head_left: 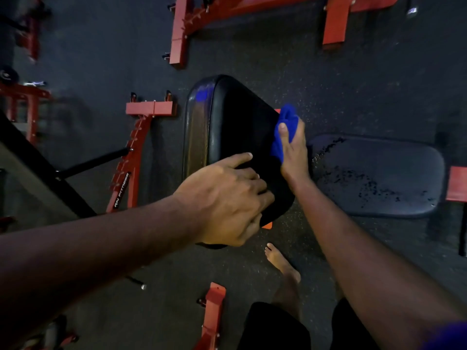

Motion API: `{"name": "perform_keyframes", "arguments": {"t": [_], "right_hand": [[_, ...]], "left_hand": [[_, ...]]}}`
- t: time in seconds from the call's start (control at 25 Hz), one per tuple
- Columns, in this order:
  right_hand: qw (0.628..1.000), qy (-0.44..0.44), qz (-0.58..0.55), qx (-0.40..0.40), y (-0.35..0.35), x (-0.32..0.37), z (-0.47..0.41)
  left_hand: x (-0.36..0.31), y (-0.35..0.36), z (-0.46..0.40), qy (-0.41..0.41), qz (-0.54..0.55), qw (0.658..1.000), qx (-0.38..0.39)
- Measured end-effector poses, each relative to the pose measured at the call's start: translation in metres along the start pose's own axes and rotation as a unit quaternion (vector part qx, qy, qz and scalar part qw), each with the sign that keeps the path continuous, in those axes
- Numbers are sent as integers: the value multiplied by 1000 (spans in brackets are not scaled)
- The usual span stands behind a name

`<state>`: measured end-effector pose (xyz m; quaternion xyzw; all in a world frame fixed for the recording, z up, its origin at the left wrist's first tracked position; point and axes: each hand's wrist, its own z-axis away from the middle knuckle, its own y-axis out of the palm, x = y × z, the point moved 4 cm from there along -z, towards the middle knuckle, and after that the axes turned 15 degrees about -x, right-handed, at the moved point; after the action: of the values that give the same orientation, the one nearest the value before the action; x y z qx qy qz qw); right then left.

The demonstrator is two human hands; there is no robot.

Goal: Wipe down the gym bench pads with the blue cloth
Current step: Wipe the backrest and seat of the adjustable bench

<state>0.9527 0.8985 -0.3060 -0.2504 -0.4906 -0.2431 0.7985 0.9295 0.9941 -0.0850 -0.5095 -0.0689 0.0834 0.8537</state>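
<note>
The blue cloth point(285, 130) was bunched in the right hand point(293, 152) and pressed against the right edge of the raised back pad point(235, 127), at the gap between that pad and the flat seat pad point(379, 175). The right fingers point(283, 133) were curled round the wad, thumb laid along it, probably so the cloth could be pushed firmly along the side of the upholstery instead of sliding loose.

The left hand point(227, 200) rested on the near corner of the back pad, its fingers point(242, 157) slightly spread and bent over the edge, holding nothing else; it looked to be steadying the tilted pad against the wiping push. Whether those fingers truly gripped the underside could not be told in the dim, blurred view.

Two pads belonged to this bench. The seat pad showed dark speckled patches, perhaps damp or worn, and by my reckoning had yet to be wiped properly.

Counted outward: one cloth, two hands, one bare foot point(280, 261) on the dark rubber floor point(341, 79), and several red frames point(141, 152) of other benches standing round about.
</note>
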Motion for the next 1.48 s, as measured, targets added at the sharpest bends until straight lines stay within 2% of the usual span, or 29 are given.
{"name": "perform_keyframes", "arguments": {"t": [0.16,0.32,0.4,0.56,0.64,0.72,0.76,0.84,0.92,1.0,1.08,1.2,1.28,1.36,1.48], "right_hand": [[990,136,44,-5,2,-61,-48],[961,260,97,17,2,-100,-71],[967,223,119,14,-2,-84,-63],[998,37,50,-2,-14,-16,7],[1000,-6,17,19,-18,0,30],[999,-32,12,21,-16,-8,17],[1000,-14,18,20,-12,-22,1],[995,89,37,7,-4,-61,-39],[979,203,31,3,-1,-97,-64],[963,267,41,7,1,-115,-79],[967,241,78,12,0,-98,-76],[994,88,64,29,-1,-52,-46],[997,32,53,44,-1,-42,-36],[995,31,89,41,0,-45,-55],[967,124,205,82,1,-49,-99]], "left_hand": [[1,3,0,11,8,1000,-3],[1,3,0,13,6,1000,-13],[-1,2,1,14,18,1000,-6],[0,1,-1,19,3,1000,-1],[-1,1,-1,17,7,1000,-1],[2,0,-1,18,-1,1000,-12],[2,0,-1,17,-5,1000,-17],[0,3,-1,15,10,1000,-19],[0,5,2,9,19,1000,-22],[1,5,1,6,18,999,-34],[0,5,3,5,20,999,-30],[1,4,1,7,11,1000,-24],[2,5,0,9,18,1000,-19],[2,4,0,11,15,999,-34],[2,7,1,3,40,999,-28]]}}
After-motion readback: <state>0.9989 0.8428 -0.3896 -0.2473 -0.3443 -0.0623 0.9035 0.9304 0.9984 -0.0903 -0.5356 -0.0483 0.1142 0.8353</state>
